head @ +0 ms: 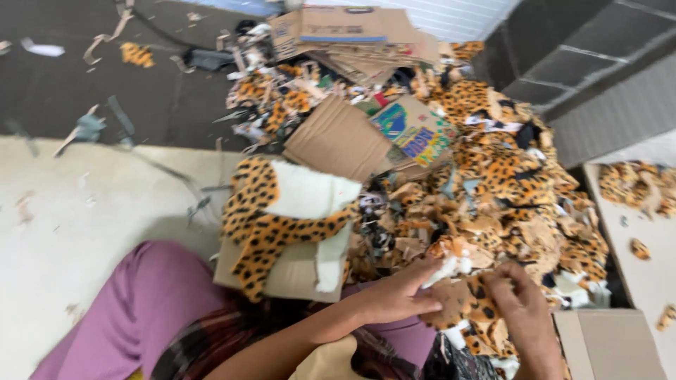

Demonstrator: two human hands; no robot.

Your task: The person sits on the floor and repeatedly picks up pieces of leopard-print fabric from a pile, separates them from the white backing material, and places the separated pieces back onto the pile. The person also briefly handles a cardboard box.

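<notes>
- Landmark: cardboard sheet (292,274) resting on the person's lap, low centre of the head view
- Far left of it: pale floor (77,218), a few fabric strips and scraps scattered; dark floor (84,84) beyond that, more scraps
- Lower left of the sheet, touching its edge: knee in pink trousers (151,295)
- On the sheet: leopard-print fabric cutout (264,218) with white fleece panel (310,193), draped over the sheet's top edge, spotted strip running across the white part
- Above the sheet: brown cardboard flap (338,137) plus a colourful printed box (412,127), both tilted; stack of flattened cartons (352,35) further up
- Just right of the sheet: left hand (394,295), fingers extended, thumb and fingertips pinching the near side of a small leopard-print plush piece (461,292)
- Plush piece has white stuffing showing at its top; sits right of the sheet, at the near edge of the scrap pile (507,183)
- Right hand (517,309), further right of the sheet, curled closed over the other side of the plush piece, knuckles up
- Pile is spotted offcuts mixed with cardboard bits, spreading up and right of the sheet
- Far right: cardboard box corner (609,341) and a light tabletop (644,232) with some offcuts on it
</notes>
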